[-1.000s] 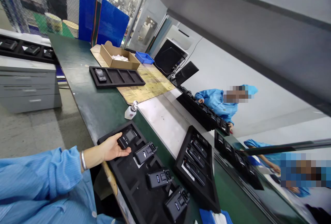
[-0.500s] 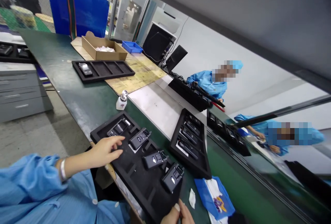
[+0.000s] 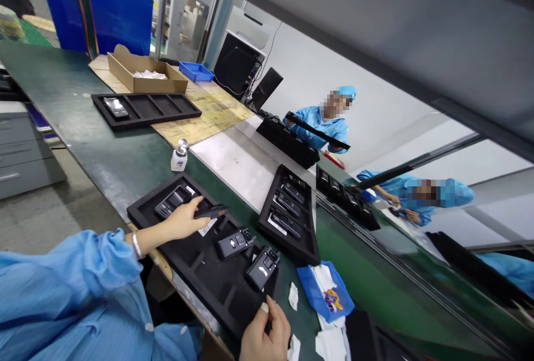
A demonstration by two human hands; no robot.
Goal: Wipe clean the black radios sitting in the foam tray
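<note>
My left hand [image 3: 186,221] is closed round a black handheld device [image 3: 212,212], tipped up on its side over a long black tray [image 3: 200,288]. Within that tray, another device with a screen [image 3: 174,201] lies at the far left end. Two more black devices, one in the middle [image 3: 234,244] and one on the right [image 3: 262,268], lie there with light marks on their faces. Down by the tray's near right end is my right hand [image 3: 269,332], its fingers curled towards the thumb; whatever may be between them is hidden.
A second tray of devices [image 3: 278,227] stands behind on the right. White bottle [image 3: 179,156], blue bin with cloths [image 3: 334,297] and scattered white scraps [image 3: 293,296] surround the work. Further off are another black tray [image 3: 154,109], a cardboard box [image 3: 125,74] and co-workers in blue.
My left hand has gone from open above the tray to gripping one device, which is now tilted up. The view has shifted right. A co-worker behind has raised a black tray.
</note>
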